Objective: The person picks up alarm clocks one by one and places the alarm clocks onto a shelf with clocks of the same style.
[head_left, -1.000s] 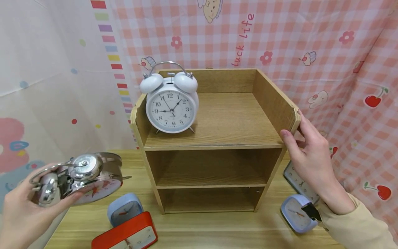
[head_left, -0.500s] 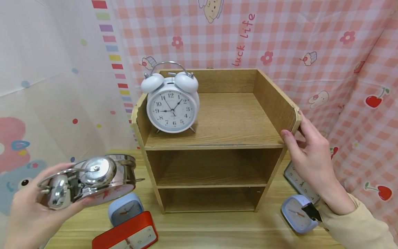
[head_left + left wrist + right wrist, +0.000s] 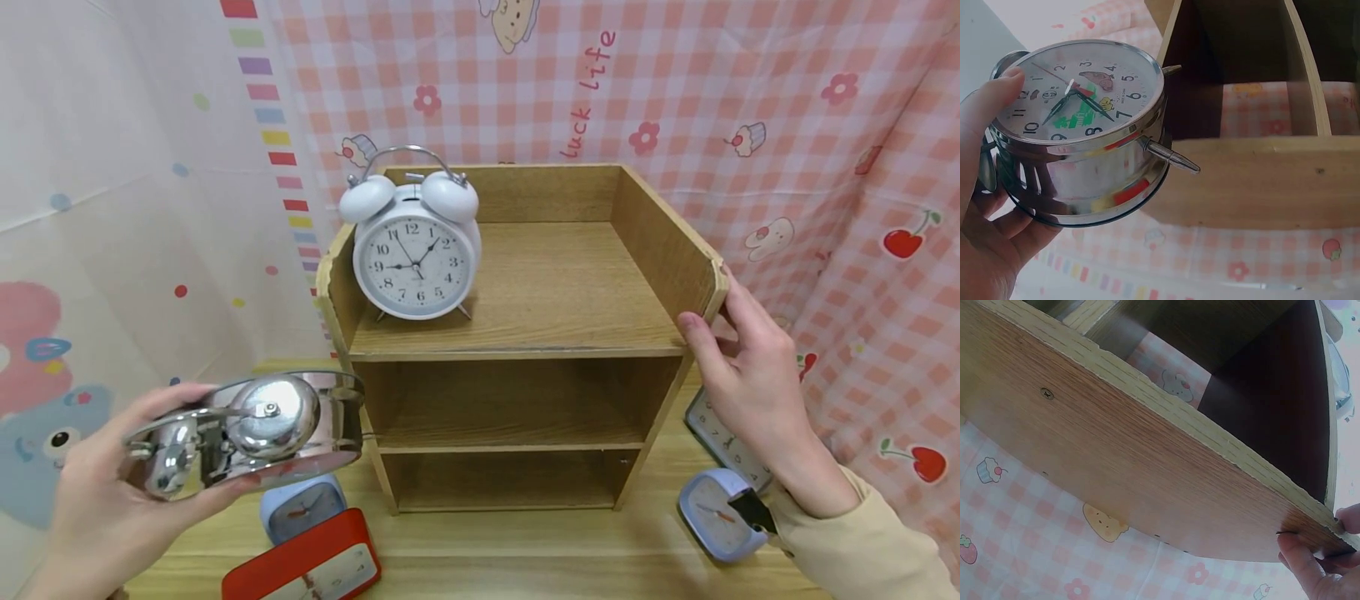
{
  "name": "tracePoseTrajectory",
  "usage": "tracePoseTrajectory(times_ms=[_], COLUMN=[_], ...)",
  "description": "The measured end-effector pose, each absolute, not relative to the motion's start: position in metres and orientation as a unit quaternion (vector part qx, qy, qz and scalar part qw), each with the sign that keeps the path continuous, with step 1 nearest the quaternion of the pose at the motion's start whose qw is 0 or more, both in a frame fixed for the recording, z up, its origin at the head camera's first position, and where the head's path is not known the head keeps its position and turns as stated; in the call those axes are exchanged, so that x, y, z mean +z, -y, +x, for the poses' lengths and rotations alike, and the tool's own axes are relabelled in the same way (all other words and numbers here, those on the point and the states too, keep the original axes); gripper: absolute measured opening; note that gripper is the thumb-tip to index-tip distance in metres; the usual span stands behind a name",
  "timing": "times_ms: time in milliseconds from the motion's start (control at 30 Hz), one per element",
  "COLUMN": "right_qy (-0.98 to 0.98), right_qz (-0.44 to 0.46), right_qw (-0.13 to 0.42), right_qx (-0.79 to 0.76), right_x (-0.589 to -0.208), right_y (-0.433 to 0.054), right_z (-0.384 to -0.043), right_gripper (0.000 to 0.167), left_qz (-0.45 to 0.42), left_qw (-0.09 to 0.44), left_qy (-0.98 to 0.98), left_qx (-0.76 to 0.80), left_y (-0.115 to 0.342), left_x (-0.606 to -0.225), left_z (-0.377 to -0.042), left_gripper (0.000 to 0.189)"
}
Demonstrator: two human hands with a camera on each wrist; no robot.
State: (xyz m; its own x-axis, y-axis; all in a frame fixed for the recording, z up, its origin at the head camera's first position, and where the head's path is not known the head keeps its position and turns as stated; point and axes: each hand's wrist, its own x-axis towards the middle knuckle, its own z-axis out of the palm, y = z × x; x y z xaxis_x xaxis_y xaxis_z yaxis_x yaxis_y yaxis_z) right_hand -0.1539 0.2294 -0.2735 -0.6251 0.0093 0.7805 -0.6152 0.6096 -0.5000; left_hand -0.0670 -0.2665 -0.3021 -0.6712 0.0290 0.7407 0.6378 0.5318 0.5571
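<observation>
The head view is cutting off the red clock (image 3: 298,553), and the right hand (image 3: 756,371) is partly hiding what may be another clock (image 3: 722,440).

Downward head view, wrists close, shelf (image 3: 555,283) shared

White clock (image 3: 416,271) on wooden shelf (image 3: 558,287)
</observation>
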Motion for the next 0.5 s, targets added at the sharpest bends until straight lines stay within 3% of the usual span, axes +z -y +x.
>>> tracePoseTrajectory(times_ms=[500], right_qy=[0.813], right_qz=[0.184], right_qw=[0.389], right_qx=[0.392], right_x=[-0.274], right_y=[-0.23], right_z=[-0.153], right_gripper=[0.059], left_qz=[-0.295], left_qw=[0.348], left_qy=[0.801], left_qx=[-0.388], left_y=[0.214], left_x=[-0.27], left_z=[-0.082], left_gripper=[0.084])
